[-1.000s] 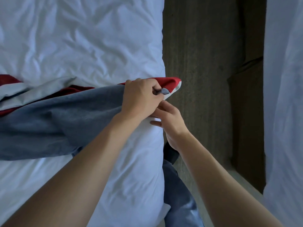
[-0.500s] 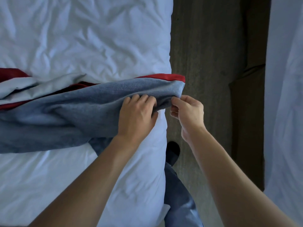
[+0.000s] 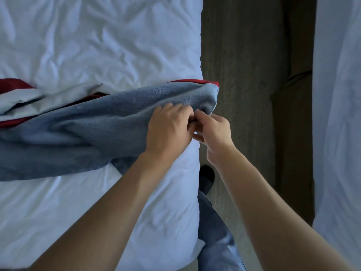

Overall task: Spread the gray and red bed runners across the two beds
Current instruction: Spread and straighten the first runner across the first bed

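The right hand has closed in beside the left hand, both pinching the soft, limp, light bed runner best held by its hem at the bed's right edge.

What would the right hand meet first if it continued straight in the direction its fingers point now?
The right hand points up and left, toward the bed edge. Its fingertips are already at the end of the gray and red bed runner, next to the left hand, so it would probably meet the runner's fabric first; depth is unclear.

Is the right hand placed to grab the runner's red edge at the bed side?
Probably yes: the right hand pinches the bed runner just below its red edge, with nothing between them.
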Motion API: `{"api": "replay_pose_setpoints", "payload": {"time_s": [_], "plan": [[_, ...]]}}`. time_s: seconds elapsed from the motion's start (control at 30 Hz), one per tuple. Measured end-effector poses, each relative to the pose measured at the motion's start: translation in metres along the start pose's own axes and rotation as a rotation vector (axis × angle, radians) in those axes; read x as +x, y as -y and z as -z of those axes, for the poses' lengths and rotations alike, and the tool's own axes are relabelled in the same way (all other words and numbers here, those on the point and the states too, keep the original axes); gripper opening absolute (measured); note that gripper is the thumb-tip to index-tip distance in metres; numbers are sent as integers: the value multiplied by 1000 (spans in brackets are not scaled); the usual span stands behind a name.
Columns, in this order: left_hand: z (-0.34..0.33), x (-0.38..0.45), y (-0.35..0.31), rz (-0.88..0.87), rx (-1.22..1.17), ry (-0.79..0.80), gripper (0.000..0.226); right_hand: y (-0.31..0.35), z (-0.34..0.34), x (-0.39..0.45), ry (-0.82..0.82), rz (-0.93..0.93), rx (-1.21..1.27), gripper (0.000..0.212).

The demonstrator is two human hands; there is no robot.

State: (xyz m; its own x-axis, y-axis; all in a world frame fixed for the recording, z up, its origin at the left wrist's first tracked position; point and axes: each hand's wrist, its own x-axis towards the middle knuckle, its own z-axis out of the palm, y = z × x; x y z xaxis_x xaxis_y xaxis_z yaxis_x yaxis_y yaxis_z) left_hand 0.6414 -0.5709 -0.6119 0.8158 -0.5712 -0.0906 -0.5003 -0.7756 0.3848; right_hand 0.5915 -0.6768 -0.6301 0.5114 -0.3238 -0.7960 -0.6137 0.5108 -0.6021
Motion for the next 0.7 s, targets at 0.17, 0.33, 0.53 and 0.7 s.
{"api": "replay_pose_setpoints", "payload": {"time_s": [0.17, 0.33, 0.53, 0.7], "plan": [[-5, -38, 18, -8, 166, 24, 5, 11, 11, 8, -251, 18, -58, 19], [-4, -31, 13, 7, 82, -43, 6, -10, 5, -8, -117, 29, -132, 24], [-2, -43, 12, -3, 197, 70, 16, -7, 18, -7, -275, 8, -113, 16], [-2, -48, 8, -1, 136, 28, 14, -22, 16, -16, -113, -12, -161, 12]]}}
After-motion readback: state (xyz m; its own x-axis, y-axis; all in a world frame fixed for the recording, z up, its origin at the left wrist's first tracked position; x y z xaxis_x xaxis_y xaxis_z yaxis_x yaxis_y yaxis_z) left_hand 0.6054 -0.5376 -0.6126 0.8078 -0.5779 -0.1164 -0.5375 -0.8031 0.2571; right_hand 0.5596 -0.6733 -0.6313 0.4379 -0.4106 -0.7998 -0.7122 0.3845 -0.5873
